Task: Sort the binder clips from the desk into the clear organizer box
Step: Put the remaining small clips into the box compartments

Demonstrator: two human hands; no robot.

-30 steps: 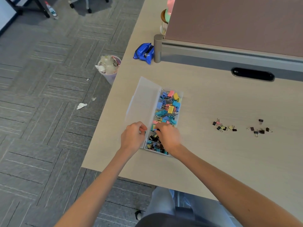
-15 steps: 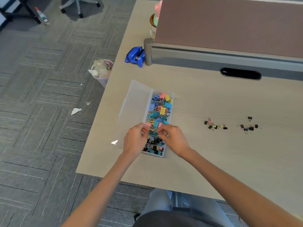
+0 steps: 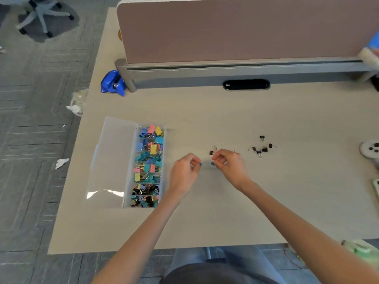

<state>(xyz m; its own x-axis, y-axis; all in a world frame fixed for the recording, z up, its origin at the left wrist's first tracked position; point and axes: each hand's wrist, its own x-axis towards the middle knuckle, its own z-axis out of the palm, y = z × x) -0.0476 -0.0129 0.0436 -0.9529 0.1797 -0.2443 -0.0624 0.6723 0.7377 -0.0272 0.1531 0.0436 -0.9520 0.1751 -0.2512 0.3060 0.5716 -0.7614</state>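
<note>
Head view, desk (image 3: pixel 205 222): a pale desk seen from above, a brown partition (image 3: pixel 235 29) across its far edge.
Organizer box (image 3: pixel 164 171): clear, on the left part of the desk. Its compartments are already crowded with coloured binder clips, with darker ones in the near cells.
Lid (image 3: pixel 110 160): laid flat open to the box's left, so the side facing the hands is unobstructed.
Loose black clips (image 3: pixel 264 149): a small scatter on bare desk, well right of the box and apart from both hands.
Black-and-pink clips (image 3: pixel 212 152): just beyond the right hand's fingertips, between the box and the scatter.
Left hand (image 3: pixel 184 173): just right of the box, fingers curled and tips drawn together. A blue speck shows at the tip (clip or nail, I cannot tell).
Right hand (image 3: pixel 230 166): near the left, fingers curled down over the nearest clips, with the same blue speck. Whether it holds anything I cannot tell.
Step in hand: probably gathering the nearest clips first, since they make the shortest carry to the box.
</note>
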